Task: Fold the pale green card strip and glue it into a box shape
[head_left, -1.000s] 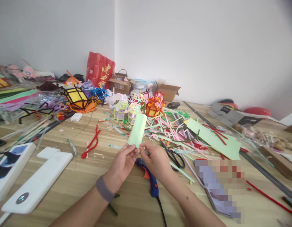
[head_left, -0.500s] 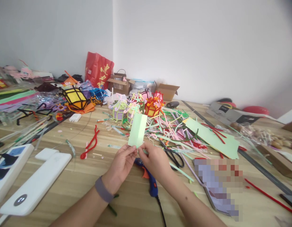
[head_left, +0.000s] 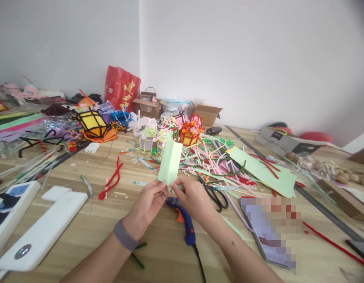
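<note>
A folded strip of light green paper (head_left: 170,162) stands upright above the wooden table (head_left: 90,220). Both hands pinch its lower end: my left hand (head_left: 147,205) from the left, my right hand (head_left: 192,199) from the right. A grey band sits on my left wrist. Right under my hands lies a blue glue gun (head_left: 184,225) with an orange trigger and a black cord. Black-handled scissors (head_left: 216,195) lie just right of my right hand.
A heap of coloured pipe cleaners and paper strips (head_left: 217,161) fills the middle, with small lanterns (head_left: 158,137) behind it. A green sheet (head_left: 263,171), a red pipe cleaner (head_left: 113,179), white devices (head_left: 42,232), a long ruler (head_left: 326,214) and a red bag (head_left: 121,90) lie around.
The view has drifted slightly left and down. The green paper stays pinched in both hands and has turned a little, its fold showing more.
</note>
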`<state>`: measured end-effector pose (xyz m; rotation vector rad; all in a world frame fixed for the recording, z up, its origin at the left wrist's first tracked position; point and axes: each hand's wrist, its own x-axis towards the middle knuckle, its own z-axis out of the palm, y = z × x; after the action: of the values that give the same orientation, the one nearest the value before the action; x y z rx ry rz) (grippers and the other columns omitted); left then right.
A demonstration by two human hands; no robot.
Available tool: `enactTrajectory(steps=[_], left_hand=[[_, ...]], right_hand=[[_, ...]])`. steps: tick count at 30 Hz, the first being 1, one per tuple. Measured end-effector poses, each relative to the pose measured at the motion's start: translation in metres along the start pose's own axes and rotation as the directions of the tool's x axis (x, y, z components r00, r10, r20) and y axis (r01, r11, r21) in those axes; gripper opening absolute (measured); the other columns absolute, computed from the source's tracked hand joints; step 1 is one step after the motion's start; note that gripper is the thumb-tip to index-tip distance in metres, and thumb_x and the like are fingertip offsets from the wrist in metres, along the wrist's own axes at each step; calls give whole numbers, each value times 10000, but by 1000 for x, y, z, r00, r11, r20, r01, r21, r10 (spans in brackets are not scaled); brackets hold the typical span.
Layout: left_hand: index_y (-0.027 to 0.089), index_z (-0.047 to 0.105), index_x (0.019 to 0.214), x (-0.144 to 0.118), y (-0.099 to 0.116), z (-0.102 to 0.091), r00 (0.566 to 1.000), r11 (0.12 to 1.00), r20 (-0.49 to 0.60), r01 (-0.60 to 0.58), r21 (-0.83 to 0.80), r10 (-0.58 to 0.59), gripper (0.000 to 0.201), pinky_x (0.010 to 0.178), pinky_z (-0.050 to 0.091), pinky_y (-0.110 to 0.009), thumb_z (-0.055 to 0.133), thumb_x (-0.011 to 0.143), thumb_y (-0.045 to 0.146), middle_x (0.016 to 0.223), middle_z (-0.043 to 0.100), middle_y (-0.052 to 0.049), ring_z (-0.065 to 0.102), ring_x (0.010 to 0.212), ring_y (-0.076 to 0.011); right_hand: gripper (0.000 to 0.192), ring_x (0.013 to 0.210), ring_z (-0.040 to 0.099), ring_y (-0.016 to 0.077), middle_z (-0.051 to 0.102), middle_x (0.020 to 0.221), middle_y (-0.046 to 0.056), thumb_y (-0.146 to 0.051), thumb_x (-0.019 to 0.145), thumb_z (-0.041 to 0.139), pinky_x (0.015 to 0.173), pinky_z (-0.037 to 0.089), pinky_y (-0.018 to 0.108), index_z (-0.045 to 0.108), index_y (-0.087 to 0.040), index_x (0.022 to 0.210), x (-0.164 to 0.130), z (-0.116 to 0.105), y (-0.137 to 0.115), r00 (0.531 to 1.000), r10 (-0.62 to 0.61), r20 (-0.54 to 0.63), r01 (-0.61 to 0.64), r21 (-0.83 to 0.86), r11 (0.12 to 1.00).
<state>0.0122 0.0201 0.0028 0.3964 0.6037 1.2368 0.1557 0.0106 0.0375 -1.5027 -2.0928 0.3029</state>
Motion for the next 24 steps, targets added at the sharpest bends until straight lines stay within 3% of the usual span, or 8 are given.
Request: enactTrajectory(steps=[6,12,16,24], left_hand=[[138,617,635,2,4,4,996,993,-84,25,-119,-35,225,609,498,-175,570,804,-4,603,628,-7,595,578,-79],[170,653,967,2,1,6,999,984,3,-37,-176,38,223,844,530,-255,534,846,26,893,729,-43,690,850,-132],[191,631,1064,-1,-1,7,996,991,65,-46,-128,54,325,876,522,-243,571,804,7,965,728,-33,690,904,-134],[213,640,999,-3,-4,10,996,996,-23,-86,14,87,356,828,505,-184,575,755,-38,951,713,-13,669,889,-107]], right_hand=[[108,593,582,156,632,636,-20,-260,905,500,582,354,232,599,-218,913,2,-11,2,1000,2,11,-3,5,1000],[92,631,575,150,673,781,11,-248,897,521,607,374,236,609,-221,885,0,-4,-1,998,-33,-48,30,-59,998],[67,750,608,153,668,853,22,-200,882,538,658,402,230,601,-214,866,-1,-1,-3,993,-87,-81,83,-54,995],[80,747,623,152,676,828,22,-185,878,545,632,392,234,609,-211,837,-5,7,-6,992,-97,-85,89,-98,991]])
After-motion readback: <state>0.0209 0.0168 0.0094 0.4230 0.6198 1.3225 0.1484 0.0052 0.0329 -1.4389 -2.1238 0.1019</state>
